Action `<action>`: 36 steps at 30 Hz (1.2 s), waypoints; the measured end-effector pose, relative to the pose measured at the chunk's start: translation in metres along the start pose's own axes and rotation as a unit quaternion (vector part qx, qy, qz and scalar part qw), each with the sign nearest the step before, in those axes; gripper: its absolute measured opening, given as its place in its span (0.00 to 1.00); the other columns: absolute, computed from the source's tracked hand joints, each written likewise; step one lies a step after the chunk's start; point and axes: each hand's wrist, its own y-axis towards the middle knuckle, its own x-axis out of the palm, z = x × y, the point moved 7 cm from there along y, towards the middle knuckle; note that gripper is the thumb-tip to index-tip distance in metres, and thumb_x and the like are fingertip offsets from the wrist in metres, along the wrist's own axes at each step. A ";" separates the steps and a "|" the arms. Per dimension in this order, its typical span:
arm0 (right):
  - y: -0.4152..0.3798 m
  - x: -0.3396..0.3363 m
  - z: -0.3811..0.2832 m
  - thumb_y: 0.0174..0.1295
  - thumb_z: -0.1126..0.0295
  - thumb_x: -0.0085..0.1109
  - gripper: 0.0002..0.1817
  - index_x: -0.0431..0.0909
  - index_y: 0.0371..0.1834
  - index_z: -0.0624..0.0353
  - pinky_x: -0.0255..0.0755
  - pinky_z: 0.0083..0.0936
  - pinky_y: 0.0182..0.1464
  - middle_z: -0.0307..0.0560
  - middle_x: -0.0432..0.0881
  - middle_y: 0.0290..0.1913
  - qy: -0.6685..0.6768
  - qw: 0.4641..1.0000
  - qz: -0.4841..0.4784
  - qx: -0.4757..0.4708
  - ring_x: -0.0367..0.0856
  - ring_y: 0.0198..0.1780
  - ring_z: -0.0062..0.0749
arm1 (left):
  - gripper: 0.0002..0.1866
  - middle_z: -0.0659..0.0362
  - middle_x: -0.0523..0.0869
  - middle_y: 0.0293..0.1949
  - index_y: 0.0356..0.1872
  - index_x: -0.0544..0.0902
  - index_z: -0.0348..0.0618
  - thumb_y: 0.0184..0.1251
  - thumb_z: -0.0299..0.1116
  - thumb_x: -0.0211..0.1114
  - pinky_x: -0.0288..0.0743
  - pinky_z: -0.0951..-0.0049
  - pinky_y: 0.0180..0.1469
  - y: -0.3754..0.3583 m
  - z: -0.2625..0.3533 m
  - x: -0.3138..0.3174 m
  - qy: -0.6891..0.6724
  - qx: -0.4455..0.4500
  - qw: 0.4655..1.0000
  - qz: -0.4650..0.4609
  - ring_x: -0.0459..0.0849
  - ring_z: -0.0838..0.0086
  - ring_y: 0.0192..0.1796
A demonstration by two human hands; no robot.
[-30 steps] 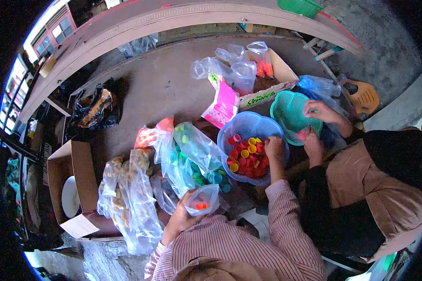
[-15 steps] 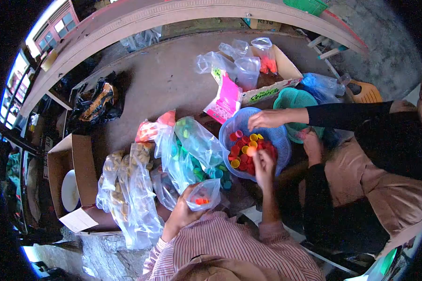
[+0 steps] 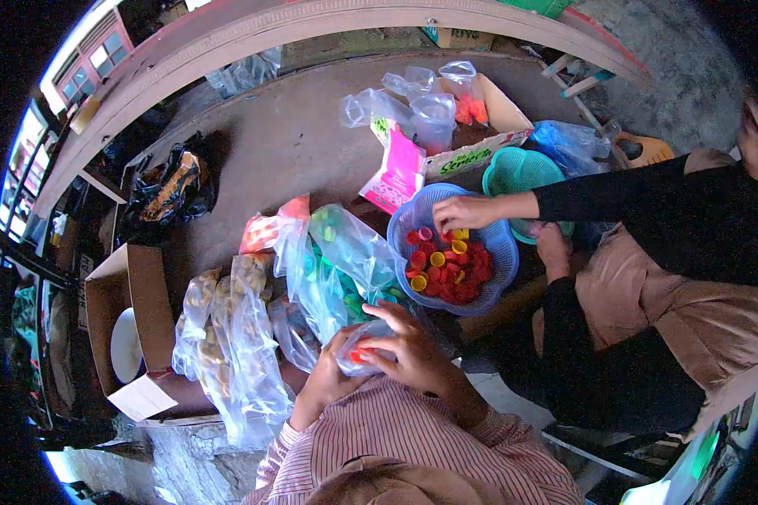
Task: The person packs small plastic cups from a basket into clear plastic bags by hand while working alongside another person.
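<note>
My left hand [image 3: 327, 380] is closed around a small clear plastic bag [image 3: 345, 364] in front of my striped shirt. Inside the bag show orange-red plastic caps [image 3: 360, 354]. Over the mouth of that bag is my right hand [image 3: 414, 353], its fingers apart and the tips close to the orange-red caps; whether they touch a cap is hard to make out. Beyond it stands a blue plastic basket [image 3: 507, 278] holding red and yellow caps [image 3: 459, 271]. A co-worker's hand [image 3: 463, 212] reaches into this basket from the right.
Large clear bags of green caps [image 3: 345, 252] and of tan caps [image 3: 227, 311] lie at left centre. The co-worker's other hand [image 3: 554, 251] is beside a green basket [image 3: 505, 168]. Behind stands a carton [image 3: 480, 156] with plastic bags; an open cardboard box [image 3: 147, 307] is at left.
My right hand has moved left from the blue basket, where it held an orange cap, to the mouth of the small bag. The co-worker's hand has shifted slightly within the blue basket.
</note>
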 end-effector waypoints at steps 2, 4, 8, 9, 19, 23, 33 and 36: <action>0.002 -0.015 0.001 0.49 0.70 0.61 0.06 0.79 0.28 0.61 0.63 0.34 0.55 0.52 0.73 0.49 0.076 0.996 0.047 -0.007 0.70 0.53 0.44 | 0.33 0.49 0.73 0.49 0.51 0.68 0.36 0.37 0.26 0.71 0.67 0.67 0.54 0.000 -0.003 0.000 -0.016 -0.030 0.999 0.007 0.74 0.60 0.52; -0.003 -0.023 0.018 0.49 0.72 0.61 0.06 0.78 0.27 0.62 0.65 0.32 0.51 0.51 0.75 0.44 0.099 0.991 0.087 0.023 0.73 0.48 0.41 | 0.33 0.49 0.73 0.49 0.51 0.68 0.36 0.37 0.26 0.71 0.66 0.67 0.54 0.000 -0.004 0.000 -0.021 -0.037 0.999 0.007 0.74 0.60 0.52; -0.019 -0.036 0.083 0.50 0.75 0.59 0.04 0.76 0.28 0.63 0.70 0.22 0.36 0.44 0.78 0.32 0.096 0.975 0.156 0.127 0.77 0.35 0.29 | 0.34 0.49 0.73 0.50 0.52 0.67 0.35 0.38 0.26 0.70 0.66 0.69 0.54 -0.002 -0.006 -0.003 -0.010 -0.041 0.999 0.009 0.74 0.60 0.52; -0.022 -0.039 0.103 0.51 0.75 0.58 0.04 0.75 0.29 0.63 0.69 0.20 0.32 0.43 0.77 0.31 0.093 0.972 0.164 0.141 0.76 0.33 0.25 | 0.34 0.49 0.73 0.50 0.52 0.67 0.35 0.38 0.26 0.70 0.66 0.69 0.54 -0.002 -0.007 -0.004 -0.010 -0.044 0.999 0.009 0.74 0.60 0.52; 0.016 -0.078 0.261 0.47 0.75 0.57 0.09 0.76 0.34 0.59 0.69 0.35 0.44 0.50 0.78 0.33 -0.289 0.919 0.231 0.136 0.76 0.38 0.45 | 0.35 0.48 0.73 0.49 0.54 0.66 0.33 0.38 0.25 0.69 0.65 0.68 0.54 0.001 -0.008 -0.004 -0.030 -0.048 0.998 -0.014 0.74 0.59 0.52; 0.016 -0.100 0.296 0.46 0.75 0.56 0.07 0.76 0.31 0.60 0.70 0.37 0.39 0.53 0.79 0.29 -0.249 0.927 0.206 0.191 0.77 0.34 0.49 | 0.36 0.49 0.73 0.49 0.54 0.66 0.33 0.37 0.25 0.69 0.66 0.68 0.54 0.003 -0.007 -0.008 -0.006 -0.051 0.999 -0.008 0.74 0.59 0.52; -0.030 -0.135 0.298 0.45 0.75 0.58 0.05 0.76 0.27 0.61 0.72 0.37 0.35 0.54 0.79 0.27 -0.219 0.881 0.303 0.292 0.79 0.32 0.47 | 0.35 0.50 0.73 0.49 0.54 0.67 0.35 0.37 0.25 0.69 0.66 0.69 0.53 0.005 -0.024 -0.001 -0.072 -0.114 0.991 -0.015 0.74 0.61 0.52; -0.038 -0.128 0.300 0.44 0.73 0.59 0.06 0.77 0.27 0.61 0.72 0.37 0.36 0.53 0.79 0.27 -0.263 0.893 0.228 0.284 0.79 0.32 0.46 | 0.35 0.50 0.73 0.49 0.54 0.67 0.35 0.37 0.25 0.69 0.66 0.68 0.53 0.006 -0.021 -0.002 -0.041 -0.089 0.995 -0.015 0.74 0.61 0.51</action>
